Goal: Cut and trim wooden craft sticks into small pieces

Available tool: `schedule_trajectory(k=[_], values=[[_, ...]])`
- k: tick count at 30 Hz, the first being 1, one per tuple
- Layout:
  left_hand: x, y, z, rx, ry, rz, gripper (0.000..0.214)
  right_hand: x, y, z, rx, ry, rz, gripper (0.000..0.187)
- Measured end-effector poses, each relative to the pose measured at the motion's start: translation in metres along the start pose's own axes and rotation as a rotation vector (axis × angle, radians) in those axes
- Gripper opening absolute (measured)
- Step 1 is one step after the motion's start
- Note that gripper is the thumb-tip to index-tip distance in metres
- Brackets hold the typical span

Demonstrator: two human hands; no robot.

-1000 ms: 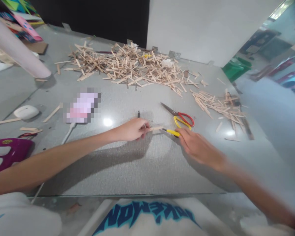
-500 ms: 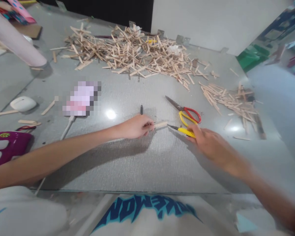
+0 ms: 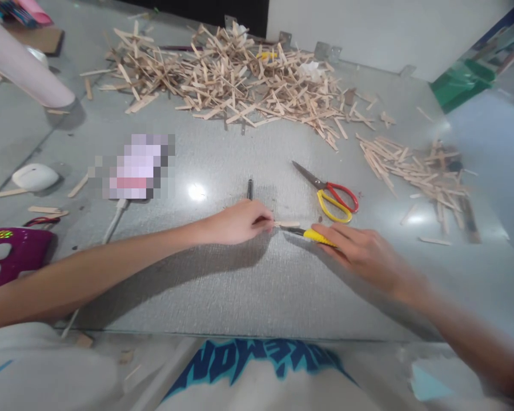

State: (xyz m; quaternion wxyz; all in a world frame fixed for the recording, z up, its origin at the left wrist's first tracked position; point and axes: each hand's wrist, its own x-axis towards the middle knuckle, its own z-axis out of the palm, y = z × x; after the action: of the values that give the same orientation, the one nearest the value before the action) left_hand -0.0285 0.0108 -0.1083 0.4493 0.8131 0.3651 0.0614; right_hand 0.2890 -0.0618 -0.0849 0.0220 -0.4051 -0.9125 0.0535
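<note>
My left hand (image 3: 243,222) is closed, pinching one end of a short wooden craft stick (image 3: 289,224) low over the table. From the other side, my right hand (image 3: 360,248) grips a yellow utility knife (image 3: 319,234). Its dark blade end lies along the stick's near edge, close to my left fingertips; whether it cuts in is too small to tell. Beyond my left hand, a black pen (image 3: 250,189) partly shows. Past my right hand, scissors (image 3: 329,194) with one red and one yellow handle lie with blades pointing away to the left.
A large heap of wooden sticks (image 3: 223,80) covers the back, and a smaller pile (image 3: 415,168) lies at right. On the left are a phone (image 3: 137,165) with a white cable, a white mouse-like object (image 3: 35,177), a purple device (image 3: 21,251) and a pale roll (image 3: 25,63).
The knife has moved left, its tip passing from the stick's far end to near my left fingertips. My left hand keeps its pinch. The view has shifted slightly.
</note>
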Motion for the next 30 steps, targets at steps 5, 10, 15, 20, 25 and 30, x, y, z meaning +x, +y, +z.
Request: schedule_trajectory(k=[5, 10, 15, 20, 25, 30], values=[[-0.001, 0.0, 0.0, 0.017, -0.001, 0.006, 0.032, 0.001, -0.001, 0.002, -0.018, -0.012, -0.019, 0.038], [-0.001, 0.001, -0.001, -0.015, -0.022, -0.006, 0.031, 0.003, -0.001, 0.004, -0.079, -0.023, -0.044, 0.036], [0.0, -0.002, 0.002, -0.001, -0.009, 0.021, 0.033, 0.015, 0.01, 0.008, -0.214, -0.101, -0.087, 0.036], [0.0, -0.003, 0.005, 0.034, 0.016, 0.063, 0.03, 0.024, 0.01, -0.001, -0.291, -0.2, -0.19, 0.031], [-0.001, -0.006, 0.005, 0.063, 0.034, 0.109, 0.026, 0.028, 0.01, -0.005, -0.313, -0.172, -0.153, 0.029], [0.0, -0.006, 0.007, 0.1, 0.037, 0.089, 0.027, 0.03, 0.001, -0.005, -0.33, -0.231, -0.188, 0.023]])
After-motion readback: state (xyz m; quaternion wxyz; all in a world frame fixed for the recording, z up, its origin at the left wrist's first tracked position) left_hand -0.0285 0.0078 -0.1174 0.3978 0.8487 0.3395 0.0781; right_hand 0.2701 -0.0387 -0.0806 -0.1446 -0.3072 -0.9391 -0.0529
